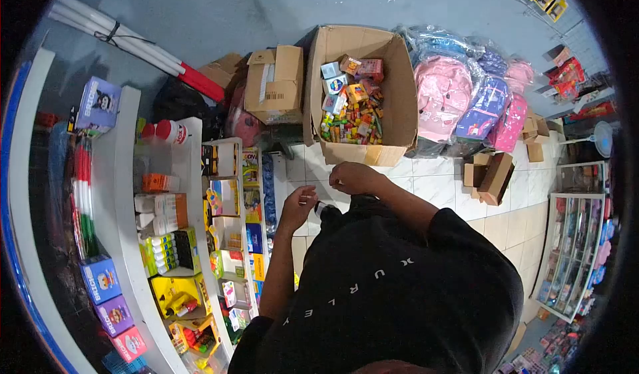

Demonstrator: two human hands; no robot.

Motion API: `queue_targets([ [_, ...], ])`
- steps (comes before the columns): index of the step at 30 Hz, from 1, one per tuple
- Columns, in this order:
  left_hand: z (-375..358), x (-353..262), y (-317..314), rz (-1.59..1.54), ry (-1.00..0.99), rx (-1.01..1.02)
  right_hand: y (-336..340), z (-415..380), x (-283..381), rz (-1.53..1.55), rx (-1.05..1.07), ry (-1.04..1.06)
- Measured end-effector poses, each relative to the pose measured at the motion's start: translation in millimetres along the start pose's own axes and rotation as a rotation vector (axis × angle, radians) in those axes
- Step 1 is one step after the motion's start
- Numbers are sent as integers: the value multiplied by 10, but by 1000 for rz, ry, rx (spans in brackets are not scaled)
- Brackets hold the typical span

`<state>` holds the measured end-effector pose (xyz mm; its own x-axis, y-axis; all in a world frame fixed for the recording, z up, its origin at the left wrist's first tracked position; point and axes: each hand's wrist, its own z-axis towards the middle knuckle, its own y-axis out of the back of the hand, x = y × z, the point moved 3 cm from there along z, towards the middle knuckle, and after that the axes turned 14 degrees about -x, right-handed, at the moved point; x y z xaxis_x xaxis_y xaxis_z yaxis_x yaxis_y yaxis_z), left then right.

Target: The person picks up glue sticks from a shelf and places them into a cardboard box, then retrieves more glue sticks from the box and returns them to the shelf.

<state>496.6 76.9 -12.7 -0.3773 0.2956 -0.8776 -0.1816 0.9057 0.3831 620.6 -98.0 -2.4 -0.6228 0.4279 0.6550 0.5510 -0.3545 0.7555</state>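
My left hand (299,205) is in front of my body, beside the shelving, its fingers loosely bent and pointing right. Nothing shows in it. My right hand (355,177) is just below the near edge of a large open cardboard box (363,153). Its fingers curl down and inward, and I cannot make out anything in them. In the box lies a heap of small colourful packs (353,124), with several small cartons (335,84) on top toward the back. Neither hand touches the box's contents.
A smaller cardboard box (274,84) stands left of the large one. Plastic-wrapped backpacks (444,94) lean at the right. White shelves (126,194) with stationery run along the left. An opened carton (496,179) lies on the tiled floor (432,186); a glass display case (571,254) stands far right.
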Motion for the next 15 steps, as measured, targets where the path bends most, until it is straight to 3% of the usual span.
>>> queue_targets([
  [3, 137, 17, -132, -46, -63, -7, 229, 99, -117, 75, -110, 29],
  [4, 185, 1, -179, -60, -40, 11, 287, 176, -205, 36, -158, 142],
  [7, 338, -138, -273, -52, -85, 10, 682, 205, -384, -93, -87, -94],
  [11, 608, -184, -395, -24, -110, -65, 1066, 251, -979, 87, -262, -4],
  [15, 706, -500, -440, 50, -113, -139, 1510, 354, -1248, 115, -263, -253],
])
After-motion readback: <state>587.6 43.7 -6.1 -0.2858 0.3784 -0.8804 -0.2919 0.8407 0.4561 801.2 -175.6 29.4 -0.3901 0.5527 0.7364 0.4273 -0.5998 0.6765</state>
